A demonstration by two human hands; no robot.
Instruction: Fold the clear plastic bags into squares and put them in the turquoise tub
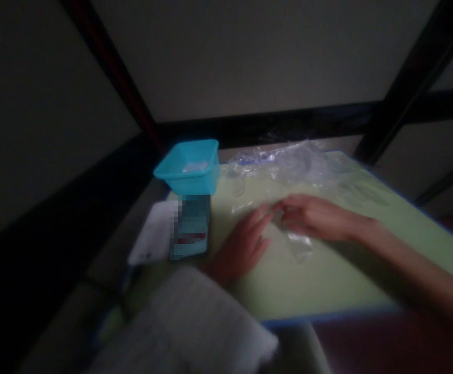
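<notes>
My left hand is low over the table, its fingers stretched and slightly apart, blurred. Facing it, my right hand has bent fingers drawn together on a small clear plastic bag. The fingertips of both hands nearly meet above this thin film. Part of the bag is hidden under the hands, and its outline is hard to follow against the yellow-green tabletop.
Crumpled clear plastic spreads along the table's back. A turquoise basket stands back left. Before it lie a phone with a pixelated screen and a white flat object. Pale cloth covers the front left.
</notes>
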